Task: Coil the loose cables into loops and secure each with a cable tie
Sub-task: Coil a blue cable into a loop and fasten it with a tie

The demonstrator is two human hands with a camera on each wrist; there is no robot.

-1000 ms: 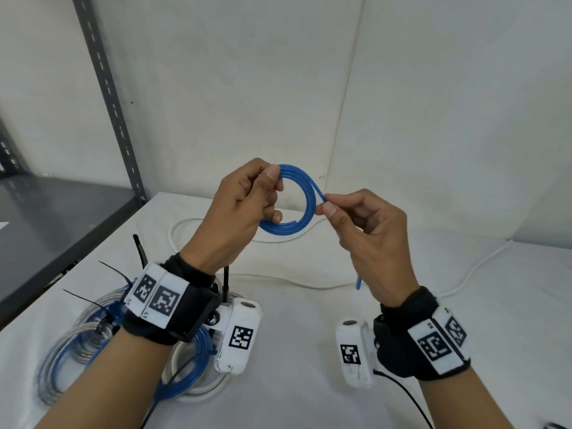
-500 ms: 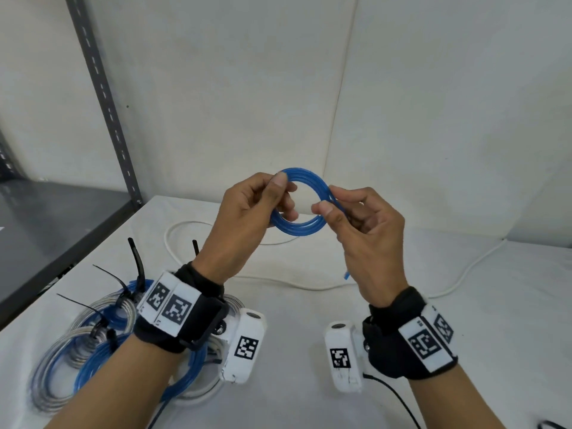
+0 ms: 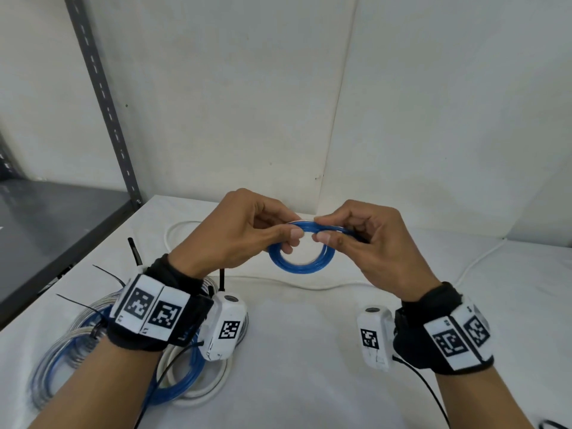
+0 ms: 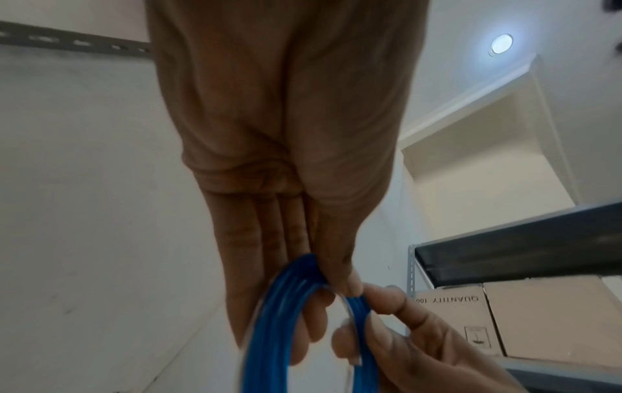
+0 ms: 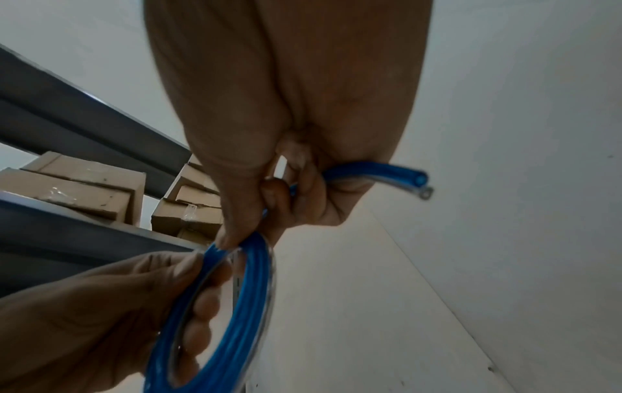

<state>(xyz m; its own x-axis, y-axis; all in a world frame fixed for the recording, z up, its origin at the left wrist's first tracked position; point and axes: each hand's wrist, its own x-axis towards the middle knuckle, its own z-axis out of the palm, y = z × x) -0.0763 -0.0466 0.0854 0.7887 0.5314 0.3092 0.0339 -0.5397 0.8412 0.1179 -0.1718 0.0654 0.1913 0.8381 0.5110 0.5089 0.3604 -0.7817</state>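
A small coil of blue cable (image 3: 301,261) hangs in the air above the white table (image 3: 309,351), tilted almost flat. My left hand (image 3: 278,233) pinches its upper left rim between thumb and fingers. My right hand (image 3: 328,233) pinches the rim just beside it, thumb on top. In the right wrist view the coil (image 5: 235,305) runs down from the fingers and the cable's cut end (image 5: 421,180) sticks out past my palm. In the left wrist view the coil (image 4: 276,319) sits between both hands' fingertips.
Several finished blue, clear and white coils (image 3: 77,351) with black cable ties (image 3: 108,275) lie at the near left under my left forearm. A loose white cable (image 3: 309,286) snakes across the table behind the hands. A grey shelf (image 3: 46,227) stands at the left.
The hands came lower and closer together. The coil tipped from upright to nearly flat, and the loose tail that hung below my right hand is wound in.
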